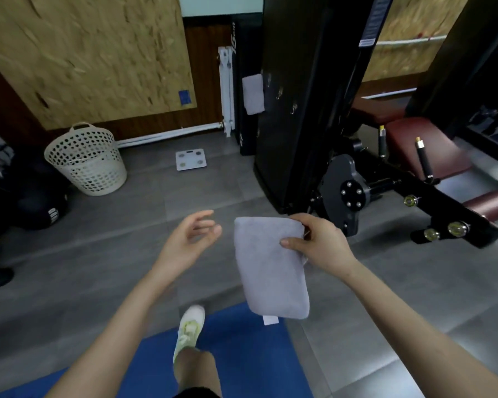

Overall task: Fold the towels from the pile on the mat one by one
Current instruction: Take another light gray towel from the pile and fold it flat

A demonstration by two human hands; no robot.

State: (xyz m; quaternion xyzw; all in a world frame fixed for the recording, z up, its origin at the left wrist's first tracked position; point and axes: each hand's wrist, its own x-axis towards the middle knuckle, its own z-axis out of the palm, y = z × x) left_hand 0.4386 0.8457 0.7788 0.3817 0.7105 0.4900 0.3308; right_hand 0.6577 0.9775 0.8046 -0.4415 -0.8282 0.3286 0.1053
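Head view: the person stands over the blue mat (242, 354), one white shoe (190, 328) planted near its far edge. The grey towel (270, 271) hangs in the air in front of the body, above the floor and the mat's edge. It is folded into a compact rectangle, with a small white label (270, 320) poking out at its lower end. The right hand (319, 245) carries it alone: its grip pinches the towel's upper right edge, thumb laid across the front face and fingers behind. The left hand (190, 239) hovers just beside the towel's upper left corner without touching it, fingers spread and loosely bent, holding nothing. The pile itself is out of sight.

The towel looks close to done. To finish well, the left hand should probably take the free upper corner so both corners are level. That would let the person check that the layers line up before the towel is set down flat, so the fold does not slip open.

A perforated white basket (87, 159) stands on the floor at far left. A second towel (253, 94) hangs on the side of the black gym machine (299, 110) ahead.
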